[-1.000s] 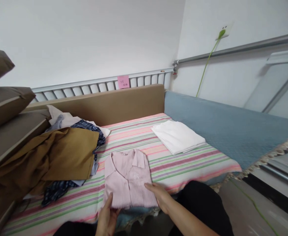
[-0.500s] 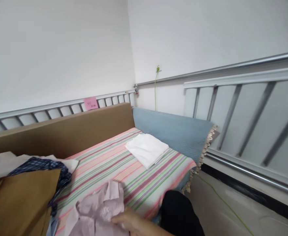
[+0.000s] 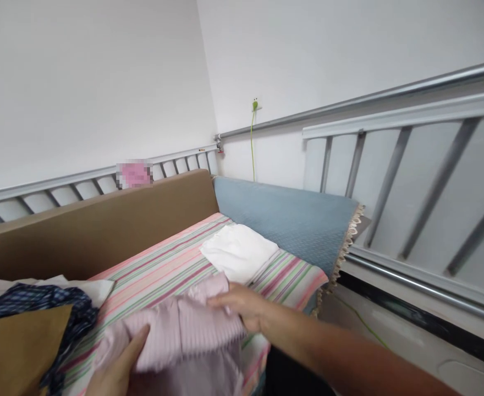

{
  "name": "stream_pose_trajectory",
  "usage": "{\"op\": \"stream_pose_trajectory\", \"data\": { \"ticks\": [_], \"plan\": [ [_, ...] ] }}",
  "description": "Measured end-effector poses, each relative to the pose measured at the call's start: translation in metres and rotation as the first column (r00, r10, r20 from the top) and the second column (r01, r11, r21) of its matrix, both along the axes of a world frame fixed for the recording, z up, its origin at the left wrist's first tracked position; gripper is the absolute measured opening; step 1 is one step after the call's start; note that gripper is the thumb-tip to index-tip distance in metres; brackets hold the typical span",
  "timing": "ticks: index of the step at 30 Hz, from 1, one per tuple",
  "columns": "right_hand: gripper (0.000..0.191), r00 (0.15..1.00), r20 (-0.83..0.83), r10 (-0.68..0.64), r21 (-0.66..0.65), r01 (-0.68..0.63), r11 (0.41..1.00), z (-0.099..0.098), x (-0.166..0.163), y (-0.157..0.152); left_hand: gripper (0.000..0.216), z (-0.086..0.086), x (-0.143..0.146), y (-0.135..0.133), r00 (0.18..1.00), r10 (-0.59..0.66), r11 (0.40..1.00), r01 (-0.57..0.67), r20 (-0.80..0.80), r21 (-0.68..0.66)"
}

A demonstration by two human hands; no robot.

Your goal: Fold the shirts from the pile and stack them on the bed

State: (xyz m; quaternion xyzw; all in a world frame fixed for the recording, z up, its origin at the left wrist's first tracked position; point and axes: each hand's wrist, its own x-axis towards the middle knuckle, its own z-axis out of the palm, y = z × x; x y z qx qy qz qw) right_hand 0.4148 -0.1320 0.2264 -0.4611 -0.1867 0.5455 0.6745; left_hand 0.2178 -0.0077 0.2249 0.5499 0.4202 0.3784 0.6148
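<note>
A pale pink garment point(image 3: 184, 330), probably a shirt, is stretched between my two hands just above the striped sofa seat. At its left side my left hand point(image 3: 120, 357) grips the cloth, thumb on top and fingers hidden behind. My right hand point(image 3: 237, 305) pinches the upper right edge, with the fingers partly under the fabric. Beyond my right hand lies a folded white cloth point(image 3: 240, 250) on the striped cover point(image 3: 155, 275). To the left of my left hand is a heap with a brown garment point(image 3: 23, 346) and a dark blue checked garment point(image 3: 72, 302).
A brown backrest point(image 3: 102, 220) borders the seat, and a blue fringed cover point(image 3: 287, 220) hangs over the far armrest. White radiators point(image 3: 390, 176) line the walls. A green cord point(image 3: 252, 143) drops from a wall socket.
The pink garment has been lifted and turned, its collar no longer showing. My left hand has come into view gripping it, and my right hand has moved up. The view has shifted slightly.
</note>
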Motion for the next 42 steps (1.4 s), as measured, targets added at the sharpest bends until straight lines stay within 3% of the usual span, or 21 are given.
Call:
{"op": "stream_pose_trajectory", "data": {
  "ticks": [5, 7, 9, 10, 12, 15, 17, 19, 20, 23, 28, 37, 42],
  "plan": [
    [0.020, 0.973, 0.231, 0.001, 0.049, -0.012, 0.999, 0.062, 0.115, 0.037, 0.030, 0.073, 0.124, 0.015, 0.964, -0.044, 0.995, 0.019, 0.264, 0.095],
    [0.024, 0.958, 0.286, -0.015, 0.127, -0.022, 0.992, 0.082, 0.159, 0.049, 0.029, 0.088, 0.165, 0.019, 0.930, -0.051, 0.993, 0.008, 0.363, 0.121],
    [0.028, 0.946, 0.321, -0.036, 0.184, -0.026, 0.983, 0.087, 0.201, 0.056, 0.028, 0.087, 0.203, 0.019, 0.887, -0.052, 0.994, 0.001, 0.458, 0.112],
    [0.029, 0.943, 0.331, -0.041, 0.194, -0.025, 0.981, 0.082, 0.222, 0.058, 0.027, 0.078, 0.221, 0.017, 0.871, -0.043, 0.996, 0.002, 0.489, 0.085],
    [0.032, 0.940, 0.341, -0.027, 0.148, -0.026, 0.989, 0.055, 0.261, 0.057, 0.023, 0.042, 0.255, 0.010, 0.871, -0.004, 1.000, 0.017, 0.491, -0.021],
    [0.035, 0.931, 0.365, 0.027, -0.129, 0.022, 0.991, -0.016, 0.308, 0.050, 0.018, -0.043, 0.297, -0.004, 0.940, 0.082, 0.957, 0.019, 0.332, -0.289],
    [0.037, 0.925, 0.376, 0.049, -0.313, 0.077, 0.947, -0.067, 0.329, 0.043, 0.017, -0.100, 0.313, -0.013, 0.980, 0.095, 0.897, -0.009, 0.174, -0.442],
    [0.040, 0.928, 0.369, 0.048, -0.388, 0.107, 0.915, -0.107, 0.341, 0.035, 0.019, -0.138, 0.320, -0.019, 0.992, 0.068, 0.866, -0.008, 0.102, -0.499],
    [0.042, 0.932, 0.360, 0.042, -0.393, 0.111, 0.913, -0.121, 0.345, 0.033, 0.021, -0.148, 0.321, -0.020, 0.995, 0.041, 0.863, 0.013, 0.095, -0.506],
    [0.044, 0.937, 0.346, 0.040, -0.391, 0.105, 0.914, -0.139, 0.355, 0.030, 0.022, -0.150, 0.320, -0.019, 0.995, -0.053, 0.855, 0.090, 0.087, -0.511],
    [0.042, 0.923, 0.382, 0.054, -0.359, 0.094, 0.928, -0.136, 0.366, 0.029, 0.022, -0.134, 0.313, -0.024, 0.985, -0.155, 0.843, 0.171, 0.074, -0.510],
    [0.042, 0.815, 0.553, 0.173, -0.422, 0.096, 0.902, -0.139, 0.359, 0.011, 0.025, -0.143, 0.298, -0.048, 0.984, -0.180, 0.819, 0.148, -0.003, -0.554],
    [0.037, 0.700, 0.684, 0.203, -0.444, 0.179, 0.878, -0.135, 0.351, 0.011, 0.024, -0.143, 0.291, -0.049, 0.979, -0.202, 0.812, 0.144, -0.041, -0.566]
  ]
}}
